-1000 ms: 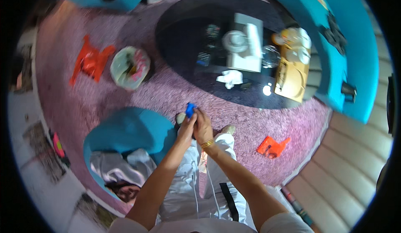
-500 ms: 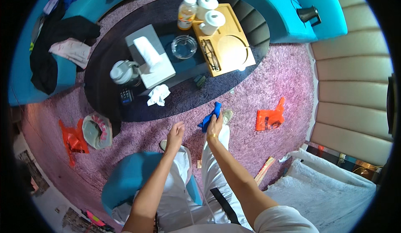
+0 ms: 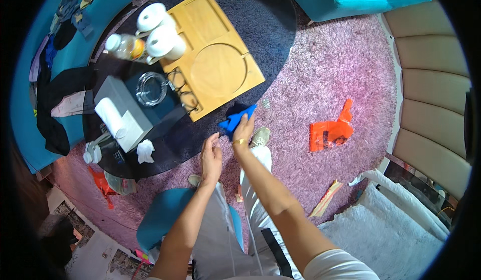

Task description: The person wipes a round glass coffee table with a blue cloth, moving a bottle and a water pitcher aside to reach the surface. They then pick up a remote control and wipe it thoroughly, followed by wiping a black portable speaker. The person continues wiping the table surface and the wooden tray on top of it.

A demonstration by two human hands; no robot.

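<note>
At frame centre the right hand grips a crumpled blue cloth at the dark oval desk edge; the left hand hangs open, empty, just beside it.

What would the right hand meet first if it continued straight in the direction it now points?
The right hand, gripping a blue cloth, points up and slightly left toward the dark oval table. It would probably meet the table's near edge first, then the wooden tray. Depth is unclear from above.
</note>
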